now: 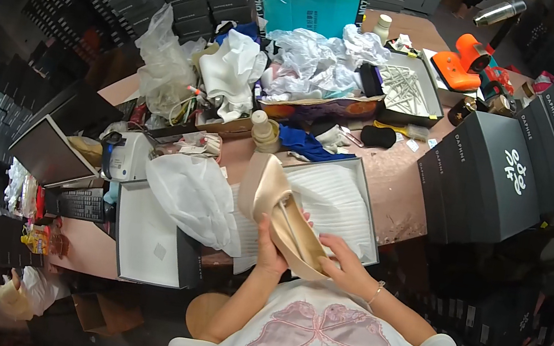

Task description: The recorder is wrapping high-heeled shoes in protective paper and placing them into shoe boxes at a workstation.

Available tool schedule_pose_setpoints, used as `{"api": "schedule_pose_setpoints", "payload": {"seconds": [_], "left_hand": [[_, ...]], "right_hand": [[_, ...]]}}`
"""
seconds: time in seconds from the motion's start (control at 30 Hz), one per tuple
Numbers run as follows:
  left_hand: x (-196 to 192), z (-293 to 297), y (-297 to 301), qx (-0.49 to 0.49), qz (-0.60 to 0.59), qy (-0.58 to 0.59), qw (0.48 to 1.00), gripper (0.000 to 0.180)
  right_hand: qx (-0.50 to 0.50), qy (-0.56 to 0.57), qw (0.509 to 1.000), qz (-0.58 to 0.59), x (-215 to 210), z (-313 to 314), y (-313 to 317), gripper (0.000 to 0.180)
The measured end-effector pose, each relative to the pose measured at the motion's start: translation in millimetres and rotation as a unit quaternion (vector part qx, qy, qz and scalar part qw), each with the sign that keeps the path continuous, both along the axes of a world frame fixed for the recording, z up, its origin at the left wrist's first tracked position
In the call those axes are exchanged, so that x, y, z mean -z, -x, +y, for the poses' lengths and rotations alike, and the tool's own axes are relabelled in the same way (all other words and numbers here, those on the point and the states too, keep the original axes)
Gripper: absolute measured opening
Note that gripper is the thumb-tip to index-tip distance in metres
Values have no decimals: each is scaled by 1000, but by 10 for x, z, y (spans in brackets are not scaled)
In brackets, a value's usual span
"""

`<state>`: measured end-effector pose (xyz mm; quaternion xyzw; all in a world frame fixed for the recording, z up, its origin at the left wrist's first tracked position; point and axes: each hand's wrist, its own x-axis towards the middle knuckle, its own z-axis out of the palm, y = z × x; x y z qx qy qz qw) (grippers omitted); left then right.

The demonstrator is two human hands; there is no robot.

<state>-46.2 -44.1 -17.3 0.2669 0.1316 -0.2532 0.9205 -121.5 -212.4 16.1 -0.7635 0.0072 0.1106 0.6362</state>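
Both my hands hold a champagne-coloured satin shoe (262,189) over the table's front edge, with its closed toe pointing away from me. My left hand (272,246) wraps around its side, thumb up along the outer wall. At the rear opening, the fingers of my right hand (347,265) grip the heel end. A thin pale stick (291,222) lies lengthwise inside the shoe. Beneath it is an open shoebox (367,209) lined with white tissue paper (339,191). White wrapping (190,192) is draped to the left, partly over a grey box lid (146,243).
Dark shoeboxes (486,177) stand stacked at the right. A carton of crumpled plastic (315,70), a tray of sticks (406,88), a cream bottle (263,131) and a blue cloth (314,144) occupy the back. A keyboard (80,203) and monitor (52,152) sit left.
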Motion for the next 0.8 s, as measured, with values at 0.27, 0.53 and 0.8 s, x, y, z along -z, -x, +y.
{"api": "schedule_pose_setpoints", "payload": {"seconds": [0.27,0.53,0.8], "left_hand": [[0,-61,12,7,-150,-175,973,64],[-114,-222,-264,-26,-310,-320,895,57],[-313,408,-540,-23,-8,-143,989,80]], "right_hand": [[-119,161,978,-54,42,59,-503,27],[-172,-18,983,61,-87,-211,-855,21],[-89,527,830,-158,-394,-1211,-1454,15]]}}
